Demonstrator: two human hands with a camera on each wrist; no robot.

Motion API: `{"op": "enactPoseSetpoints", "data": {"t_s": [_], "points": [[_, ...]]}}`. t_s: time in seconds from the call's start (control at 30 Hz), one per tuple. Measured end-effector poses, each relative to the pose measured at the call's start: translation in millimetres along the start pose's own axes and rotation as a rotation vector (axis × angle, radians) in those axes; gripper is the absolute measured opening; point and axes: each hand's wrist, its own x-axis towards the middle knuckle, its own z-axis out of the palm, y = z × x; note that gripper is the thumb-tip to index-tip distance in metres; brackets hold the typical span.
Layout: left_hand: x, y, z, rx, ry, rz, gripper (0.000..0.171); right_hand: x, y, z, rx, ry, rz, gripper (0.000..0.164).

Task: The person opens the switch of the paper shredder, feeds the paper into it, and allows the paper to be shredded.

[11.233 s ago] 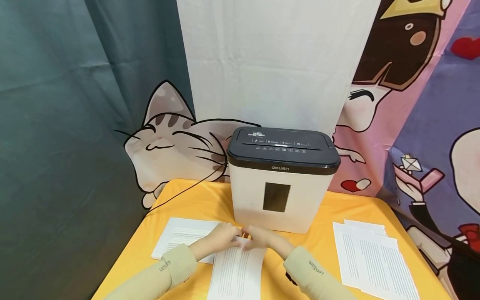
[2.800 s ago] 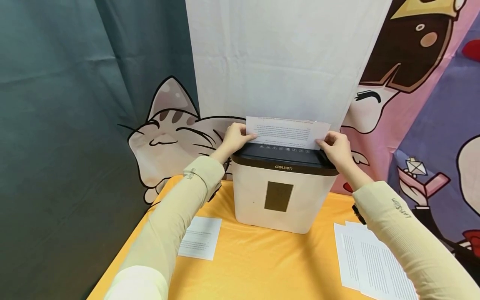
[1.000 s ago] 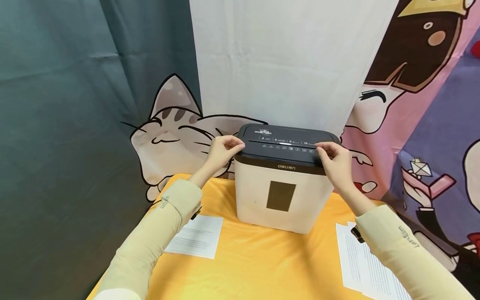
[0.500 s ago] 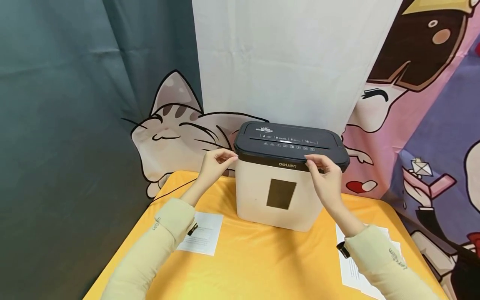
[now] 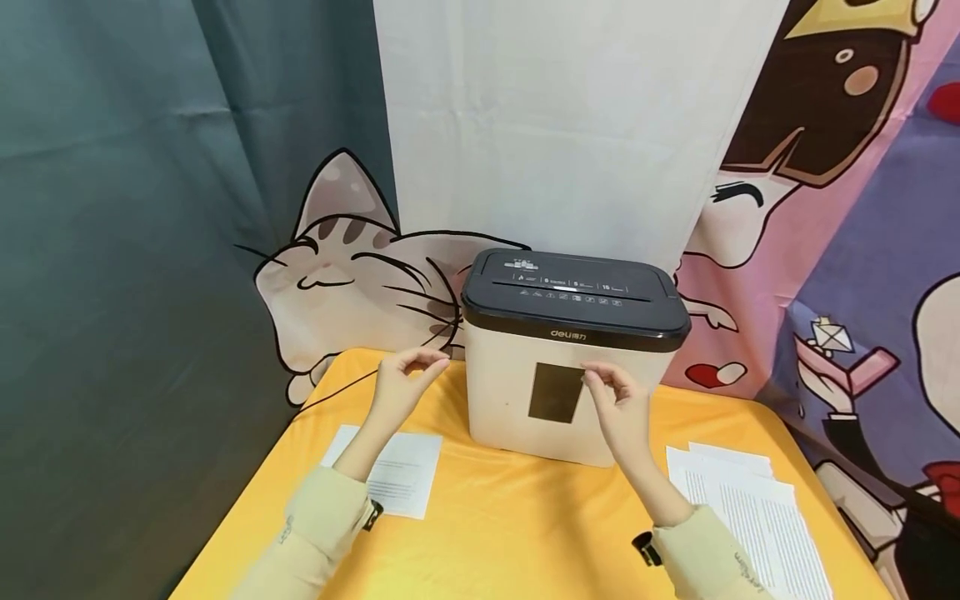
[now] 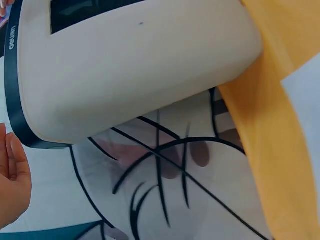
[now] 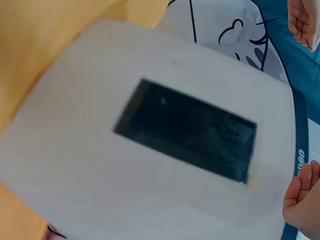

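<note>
A white paper shredder (image 5: pixel 498 392) with a dark top and a dark front window stands at the back of the yellow-covered table. No paper shows above its slot (image 5: pixel 573 291). My left hand (image 5: pixel 400 387) hangs in the air left of the shredder, its fingers loosely bent and nothing in them. In front of the shredder body is my right hand (image 5: pixel 624 410), also without anything in its loosely curled fingers. The left wrist view shows the left hand (image 6: pixel 12 182) apart from the shredder's dark rim; the right wrist view has the right hand (image 7: pixel 305 202) at its edge.
Printed paper (image 5: pixel 408 477) lies on the table at left, partly behind the left forearm. Several overlapping printed sheets (image 5: pixel 757 508) lie at right. A thin black cord (image 5: pixel 337 392) runs from behind the shredder to the table's left edge. Printed curtains hang behind.
A printed sheet, first handled on the table, was then held upright at the shredder's slot and has gone from sight. Both hands have since drawn back and down from the shredder's top.
</note>
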Motion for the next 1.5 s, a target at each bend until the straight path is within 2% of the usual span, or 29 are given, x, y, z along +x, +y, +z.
{"op": "enactPoseSetpoints", "data": {"t_s": [0.13, 0.27, 0.43, 0.6, 0.8, 0.9, 1.03, 1.17, 1.27, 1.37, 1.47, 1.5], "points": [[-14.8, -26.7, -2.7, 0.026, 0.035, -0.012, 0.012, -13.7, 10.6, 4.6, 0.038, 0.008, 0.050, 0.011], [-31.4, -44.4, -10.2, 0.042, 0.081, -0.044, 0.009, -21.7, 19.0, 14.8, 0.068, 0.018, 0.105, 0.011], [-50.6, -47.2, -20.8, 0.047, 0.113, -0.094, 0.006, -26.9, 34.4, 35.0, 0.129, 0.034, 0.141, 0.011], [-70.9, -48.2, -33.7, 0.076, 0.126, -0.187, 0.012, -45.9, 59.4, 57.1, 0.163, -0.016, 0.181, 0.012], [-99.8, -68.1, -45.1, 0.158, 0.144, -0.289, 0.013, -77.9, 53.0, 74.7, 0.152, -0.084, 0.316, 0.011], [-114.1, -94.9, -50.3, 0.209, 0.154, -0.285, 0.011, -89.7, 54.1, 81.9, 0.147, -0.118, 0.364, 0.011], [-135.0, -126.0, -58.4, 0.302, 0.131, -0.290, 0.010, -97.1, 59.0, 91.1, 0.129, -0.170, 0.377, 0.012], [-148.7, -133.2, -66.0, 0.388, 0.079, -0.339, 0.011, -100.3, 63.6, 99.6, 0.127, -0.245, 0.397, 0.013], [-153.3, -140.7, -73.5, 0.454, 0.075, -0.352, 0.014, -104.5, 67.0, 107.4, 0.151, -0.326, 0.441, 0.015], [-155.3, -150.5, -80.1, 0.479, 0.092, -0.329, 0.015, -110.0, 70.4, 114.7, 0.162, -0.409, 0.484, 0.017], [-156.7, -158.6, -84.0, 0.453, 0.092, -0.282, 0.015, -115.9, 72.9, 119.3, 0.160, -0.465, 0.517, 0.018], [-157.2, -161.6, -84.6, 0.450, 0.103, -0.247, 0.014, -117.5, 73.5, 120.4, 0.163, -0.476, 0.528, 0.018]]}}
